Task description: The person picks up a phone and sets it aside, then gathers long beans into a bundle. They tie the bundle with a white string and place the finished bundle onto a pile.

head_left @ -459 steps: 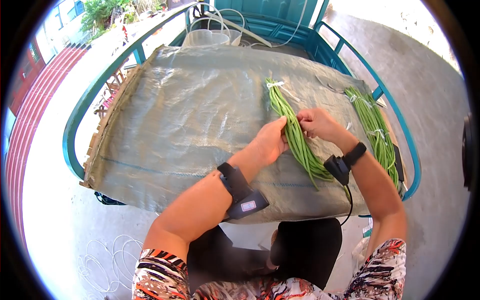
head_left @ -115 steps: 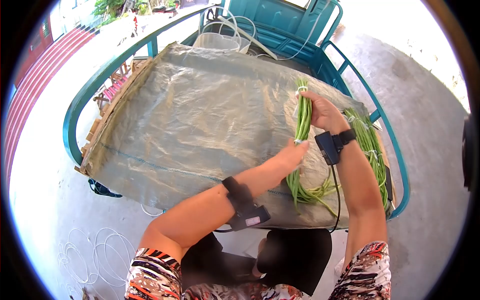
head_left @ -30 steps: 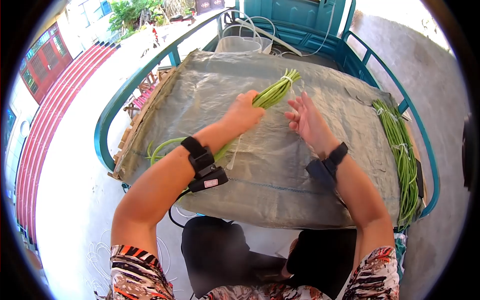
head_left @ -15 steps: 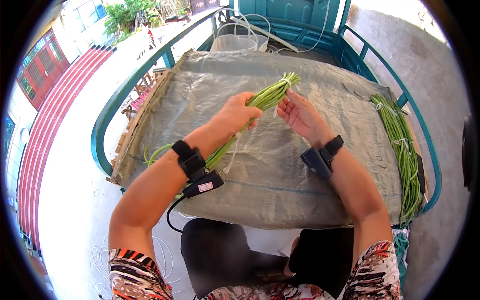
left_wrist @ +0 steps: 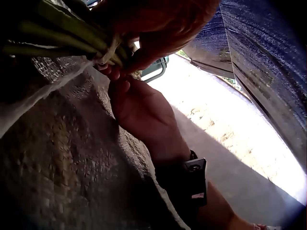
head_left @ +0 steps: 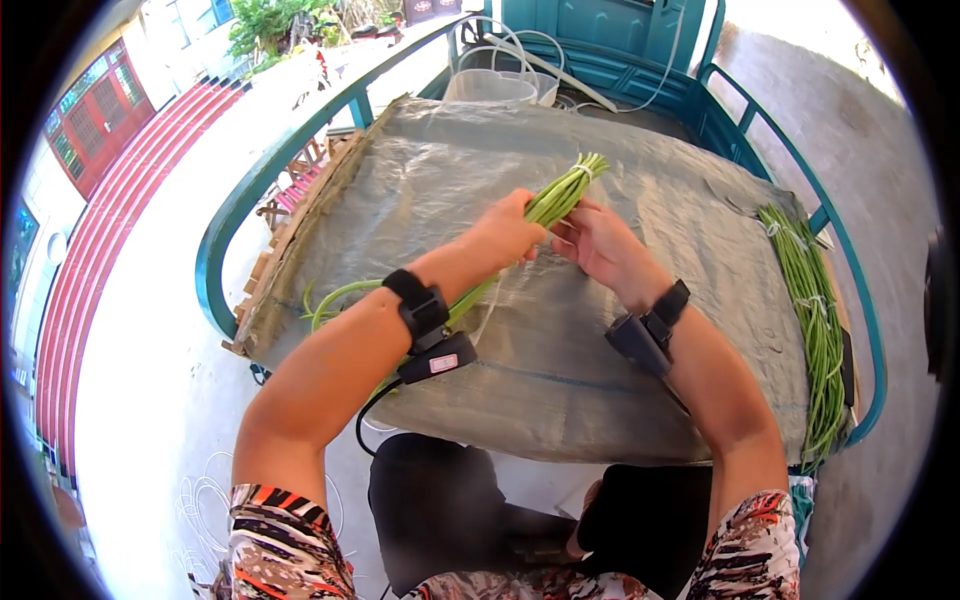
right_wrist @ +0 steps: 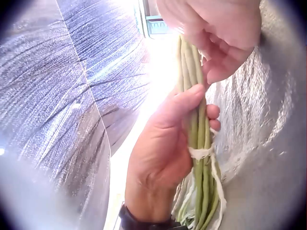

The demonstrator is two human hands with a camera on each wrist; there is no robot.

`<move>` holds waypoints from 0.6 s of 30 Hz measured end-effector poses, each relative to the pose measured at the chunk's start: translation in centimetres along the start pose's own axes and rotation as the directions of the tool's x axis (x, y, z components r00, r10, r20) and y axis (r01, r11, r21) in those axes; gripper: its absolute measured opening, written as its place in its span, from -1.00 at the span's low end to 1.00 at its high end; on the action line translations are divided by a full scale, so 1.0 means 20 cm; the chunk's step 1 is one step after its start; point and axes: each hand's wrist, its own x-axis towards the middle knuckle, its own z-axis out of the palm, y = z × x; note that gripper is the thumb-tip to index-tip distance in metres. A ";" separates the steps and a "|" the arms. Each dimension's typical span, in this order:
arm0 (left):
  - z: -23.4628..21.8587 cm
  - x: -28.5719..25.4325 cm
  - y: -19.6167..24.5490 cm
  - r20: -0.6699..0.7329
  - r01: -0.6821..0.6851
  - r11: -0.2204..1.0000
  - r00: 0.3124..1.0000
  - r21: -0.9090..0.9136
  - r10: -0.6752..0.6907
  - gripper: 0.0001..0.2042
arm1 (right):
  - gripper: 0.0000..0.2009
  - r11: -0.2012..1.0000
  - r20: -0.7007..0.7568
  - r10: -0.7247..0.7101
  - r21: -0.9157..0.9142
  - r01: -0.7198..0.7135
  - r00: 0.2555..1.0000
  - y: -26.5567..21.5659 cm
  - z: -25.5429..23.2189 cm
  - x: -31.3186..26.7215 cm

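In the head view, a bundle of long green beans (head_left: 556, 203) slants over the sheet, tied with white string near its upper end. My left hand (head_left: 508, 233) grips it mid-length, and the loose bean ends trail behind that forearm. My right hand (head_left: 602, 247) is at the tied end with fingers curled at its underside. In the right wrist view, the left hand (right_wrist: 163, 143) wraps the beans above a second white string tie (right_wrist: 201, 153) with a dangling tail. The right hand (right_wrist: 216, 33) closes on the beans' upper part there, thumb and fingers bent.
A grey woven sheet (head_left: 560, 330) covers the cart bed. Another tied bundle of beans (head_left: 806, 320) lies at its right edge. Teal rails (head_left: 250, 190) flank both sides. Clear plastic buckets (head_left: 490, 86) stand behind, and red steps (head_left: 140, 230) are off to the left.
Earlier the bundle lay upright near my right side; it now slants, gripped by the left hand. The right hand has moved from apart to the tied end, fingers closing on it.
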 end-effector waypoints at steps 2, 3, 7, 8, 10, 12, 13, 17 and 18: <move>0.00 0.03 -0.05 0.046 0.000 0.999 0.999 -0.054 0.003 -0.57 | -0.77 0.997 0.021 0.020 -0.073 -0.019 1.000 0.00 0.02 -0.01; -0.01 0.04 -0.05 0.093 0.021 0.995 0.996 -0.095 -0.012 -0.55 | -0.75 0.994 0.029 0.029 -0.109 -0.026 0.999 0.00 0.03 -0.01; -0.05 0.07 -0.06 0.083 0.053 0.970 0.996 -0.237 -0.034 -0.50 | -0.70 0.988 0.024 0.065 -0.143 -0.061 0.998 -0.01 0.02 -0.03; -0.07 0.08 -0.05 0.031 0.056 0.973 0.998 -0.224 -0.050 -0.49 | -0.69 0.981 -0.038 0.063 -0.184 -0.069 0.997 0.00 0.02 -0.04; -0.12 0.15 -0.07 -0.071 0.069 0.977 0.994 -0.204 -0.085 -0.49 | -0.65 0.927 -0.108 0.017 -0.371 -0.056 0.994 0.00 0.03 -0.07; -0.19 0.25 -0.12 -0.155 0.028 0.973 0.986 -0.231 -0.065 -0.49 | -0.61 0.770 -0.101 -0.072 -0.638 -0.009 0.992 -0.04 0.02 -0.10; -0.23 0.28 -0.11 -0.191 0.029 0.978 0.979 -0.208 -0.070 -0.49 | -0.59 0.481 -0.052 -0.217 -0.874 0.061 0.975 -0.04 0.00 -0.10; -0.35 0.42 -0.17 -0.296 -0.024 0.975 0.954 -0.219 -0.043 -0.51 | -0.48 -0.329 0.196 -0.355 -0.941 0.074 0.914 0.04 -0.19 -0.14; -0.37 0.46 -0.19 -0.324 -0.019 0.976 0.944 -0.215 -0.054 -0.51 | -0.45 -0.365 0.203 -0.336 -0.928 0.072 0.920 0.05 -0.18 -0.16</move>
